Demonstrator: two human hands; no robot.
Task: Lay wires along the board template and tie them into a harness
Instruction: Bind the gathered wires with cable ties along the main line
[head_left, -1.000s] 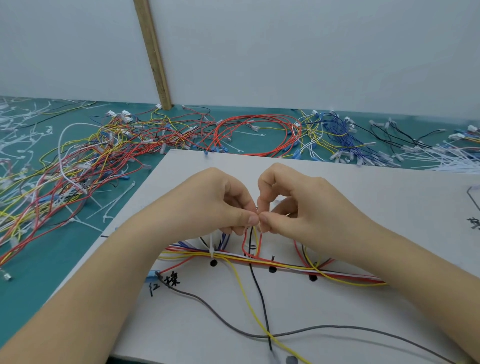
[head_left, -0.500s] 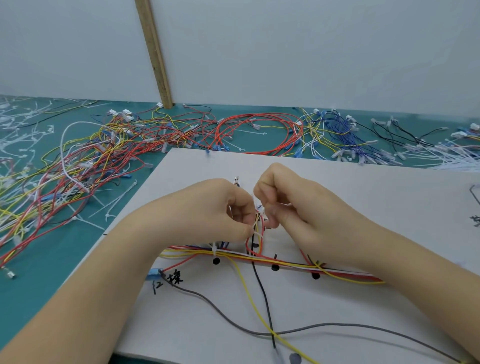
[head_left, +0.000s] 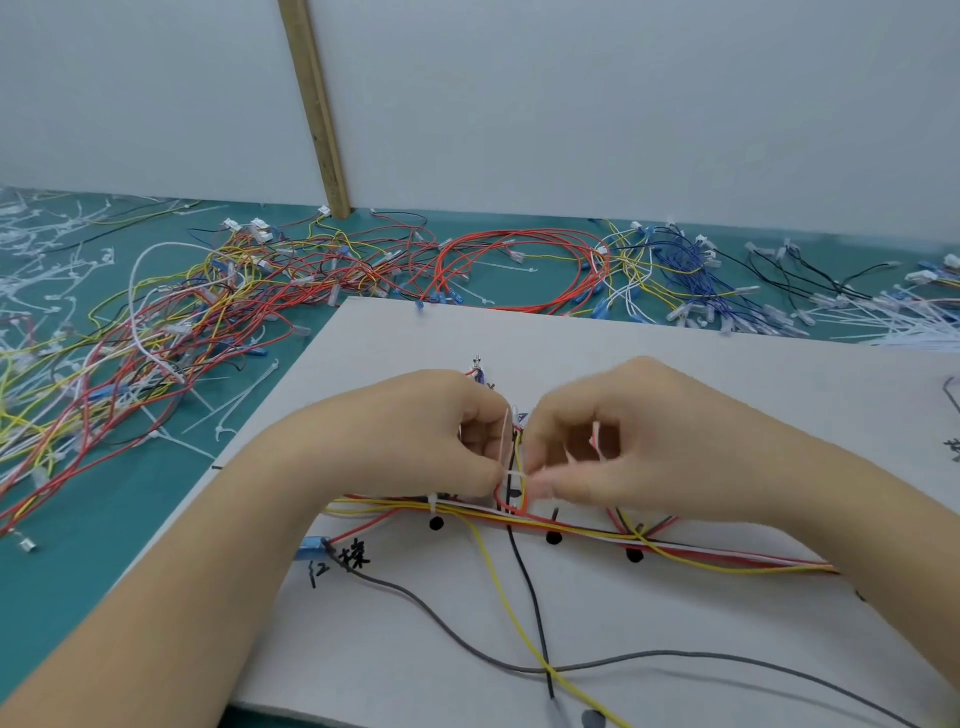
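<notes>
At the near edge of the white board (head_left: 727, 395), a grey wire (head_left: 452, 642), a yellow wire (head_left: 506, 613) and a black wire (head_left: 530, 587) trail loose toward the person, crossing just short of that edge. Above them the main wire bundle (head_left: 691, 555) runs left to right along a row of black dots, already cinched by one cable tie (head_left: 432, 503) near its left end. Just beyond the bundle, both hands meet over an upright branch of red, black and yellow wires. The left hand (head_left: 415, 441) pinches the head of a second white cable tie (head_left: 511, 475), its free tail (head_left: 506, 434) standing up between the two hands; the right hand (head_left: 623, 447) pinches the strap from the other side, fingers curled. The tie lies crosswise to the branch, directly between the fingertips, so tightening looks to depend on pulling the tail away from the head; which hand will draw it cannot be told. Beyond the board's far edge, a tangle of spare wires (head_left: 291, 291) and loose ties (head_left: 41, 249) covers the green surface (head_left: 62, 571) up to the wall.
</notes>
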